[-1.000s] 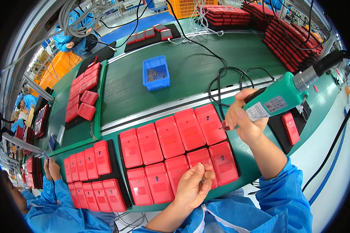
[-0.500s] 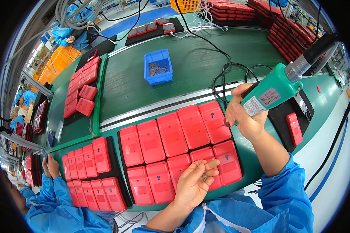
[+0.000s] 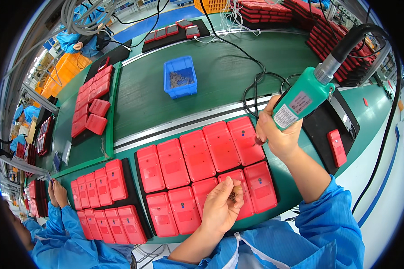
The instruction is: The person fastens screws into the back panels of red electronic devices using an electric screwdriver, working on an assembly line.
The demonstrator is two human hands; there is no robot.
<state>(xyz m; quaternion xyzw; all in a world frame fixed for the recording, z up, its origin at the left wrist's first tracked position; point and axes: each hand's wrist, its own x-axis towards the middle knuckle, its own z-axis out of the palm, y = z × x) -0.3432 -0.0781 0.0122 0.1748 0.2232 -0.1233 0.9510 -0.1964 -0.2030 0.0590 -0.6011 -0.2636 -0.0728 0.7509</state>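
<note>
Ten red rectangular housings (image 3: 197,154) lay in two rows on a black mat (image 3: 141,210) at the centre of the frame, resting on a green workbench (image 3: 296,197). The right hand (image 3: 278,134) was closed around a green electric screwdriver (image 3: 303,101), whose tip pointed down at the right end of the upper row; whether the tip touched the housing could not be told. A black cable (image 3: 381,134) ran from the tool's upper end and down the right side of the frame. The left hand (image 3: 222,208) hovered over the lower row, its fingers curled loosely around a small cluster of dark screws (image 3: 232,196).

Above the mat, a green conveyor belt (image 3: 220,76) crossed the frame and carried a blue bin of small parts (image 3: 180,77). A second mat at lower left held more red housings (image 3: 105,197), where another person's hands (image 3: 56,190) in blue sleeves worked. Further red housings (image 3: 92,103) lay at the belt's left edge, and stacks of them (image 3: 327,36) stood at upper right. One single red housing (image 3: 336,147) lay on a black pad at right. Orange crates (image 3: 65,69) stood at upper left.
</note>
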